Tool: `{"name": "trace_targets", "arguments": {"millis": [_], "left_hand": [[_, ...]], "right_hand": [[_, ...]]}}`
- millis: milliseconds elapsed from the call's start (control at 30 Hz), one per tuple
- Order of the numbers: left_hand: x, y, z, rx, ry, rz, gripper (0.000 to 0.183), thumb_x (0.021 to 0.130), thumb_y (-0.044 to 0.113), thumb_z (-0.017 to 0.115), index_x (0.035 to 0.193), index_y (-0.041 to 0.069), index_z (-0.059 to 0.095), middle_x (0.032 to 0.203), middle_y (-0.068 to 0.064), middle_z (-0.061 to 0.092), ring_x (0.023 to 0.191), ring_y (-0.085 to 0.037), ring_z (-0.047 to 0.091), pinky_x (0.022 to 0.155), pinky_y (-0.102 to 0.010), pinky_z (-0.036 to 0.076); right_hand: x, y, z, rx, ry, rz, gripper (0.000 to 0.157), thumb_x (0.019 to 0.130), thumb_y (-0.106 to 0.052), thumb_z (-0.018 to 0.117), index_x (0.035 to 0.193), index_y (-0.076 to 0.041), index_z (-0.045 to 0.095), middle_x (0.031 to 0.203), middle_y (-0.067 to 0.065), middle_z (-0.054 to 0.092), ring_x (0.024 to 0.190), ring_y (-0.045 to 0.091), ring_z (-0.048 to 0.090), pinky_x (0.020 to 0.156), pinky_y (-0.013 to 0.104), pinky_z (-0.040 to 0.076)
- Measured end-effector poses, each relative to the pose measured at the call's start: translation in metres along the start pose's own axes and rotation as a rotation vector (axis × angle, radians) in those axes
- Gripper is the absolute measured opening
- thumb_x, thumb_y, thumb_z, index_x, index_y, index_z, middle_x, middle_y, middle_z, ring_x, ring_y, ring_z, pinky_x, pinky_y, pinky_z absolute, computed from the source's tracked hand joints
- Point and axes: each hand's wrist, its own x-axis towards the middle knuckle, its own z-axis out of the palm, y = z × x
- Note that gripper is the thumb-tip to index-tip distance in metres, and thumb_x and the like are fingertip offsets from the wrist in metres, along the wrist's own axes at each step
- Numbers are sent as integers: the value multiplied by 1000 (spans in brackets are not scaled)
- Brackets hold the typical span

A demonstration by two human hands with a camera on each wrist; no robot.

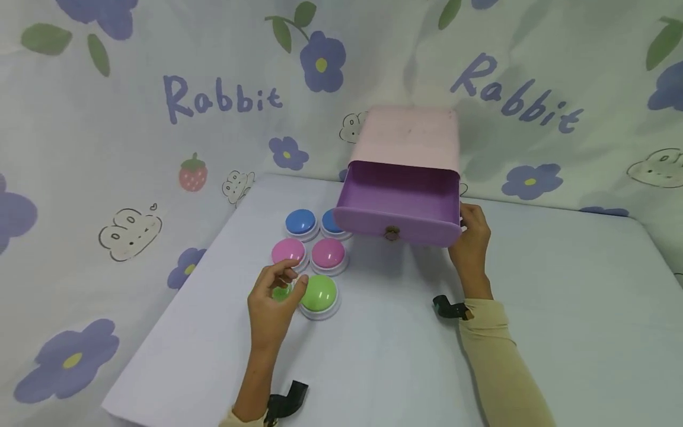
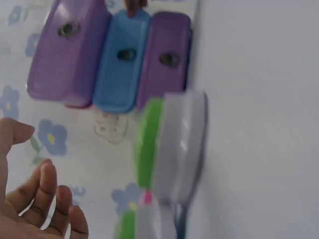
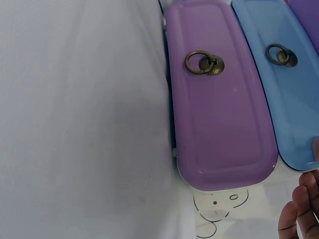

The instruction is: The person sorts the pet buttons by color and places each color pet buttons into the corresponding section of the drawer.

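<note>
A pink drawer cabinet stands at the back of the table, its purple top drawer pulled out and holding nothing visible. Below that drawer, a blue drawer and a lower purple drawer show in the right wrist view, each with a brass ring handle. My right hand is at the cabinet's right side, its thumb at the edge of the blue drawer's front. My left hand hovers over the green buttons, thumb and fingers apart, holding nothing. One green button lies beside it; the other is partly hidden behind the hand.
Two pink buttons and two blue buttons on white bases stand farther back, left of the cabinet. The open drawer overlaps one blue button in the head view. A printed cloth hangs behind the white table.
</note>
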Motion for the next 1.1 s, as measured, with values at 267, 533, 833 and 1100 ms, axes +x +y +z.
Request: {"name": "trace_targets", "arguments": {"millis": [267,533,833,1100], "left_hand": [[-10,-24,-38,243,-41,-99,53,77,14,87,125,12,67,112,-6,53,105,-19,46,88,-40,37],[-9,-38,-53,405,-86,-187,67,73,25,90,131,9,60,122,-15,42,122,-33,32,95,-52,31],[-11,-47,-55,515,-139,-260,80,70,31,91,134,0,53,122,-21,41,120,-39,32,97,-57,27],[-6,-33,-59,457,-108,-295,75,69,32,91,131,5,58,123,-16,44,122,-35,32,95,-53,30]], "right_hand": [[1,0,1,4,26,8,28,84,12,68,111,6,72,101,22,62,91,21,55,75,18,37],[1,1,3,-13,26,11,25,86,10,67,110,7,72,100,21,61,91,16,54,77,17,39],[-1,0,2,11,22,5,25,85,11,68,110,7,72,101,22,61,94,14,54,77,15,40],[-1,1,1,42,24,4,32,81,15,69,111,4,73,102,21,62,89,11,51,73,18,38]]}}
